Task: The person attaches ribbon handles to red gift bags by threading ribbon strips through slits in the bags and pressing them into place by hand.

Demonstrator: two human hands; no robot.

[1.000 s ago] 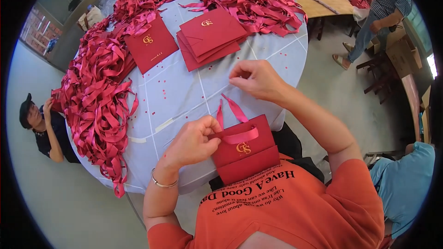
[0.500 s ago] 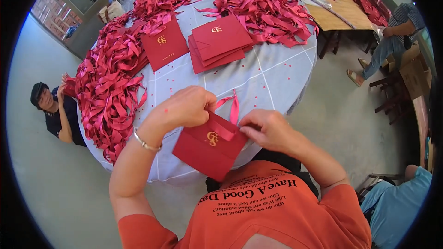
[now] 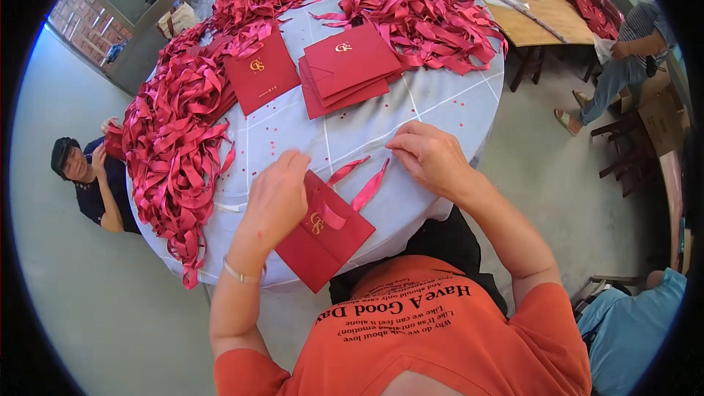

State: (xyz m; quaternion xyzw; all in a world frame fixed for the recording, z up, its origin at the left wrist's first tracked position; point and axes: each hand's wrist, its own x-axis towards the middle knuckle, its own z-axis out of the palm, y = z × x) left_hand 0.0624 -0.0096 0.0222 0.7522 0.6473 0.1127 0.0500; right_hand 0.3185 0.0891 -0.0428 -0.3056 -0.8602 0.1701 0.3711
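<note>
Head view: hands (image 3: 277,194) on red paper bag (image 3: 323,231)

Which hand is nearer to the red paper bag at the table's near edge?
Left. The left hand rests on the red paper bag, covering its upper left corner. The right hand sits apart, up and to the right, by the ribbon ends.

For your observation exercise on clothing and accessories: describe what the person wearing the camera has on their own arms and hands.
Both forearms are bare. Short orange sleeves cover only the upper arms. The left hand has a thin silver-coloured bracelet at the wrist. The right hand shows no glove, ring or band that can be made out.
</note>
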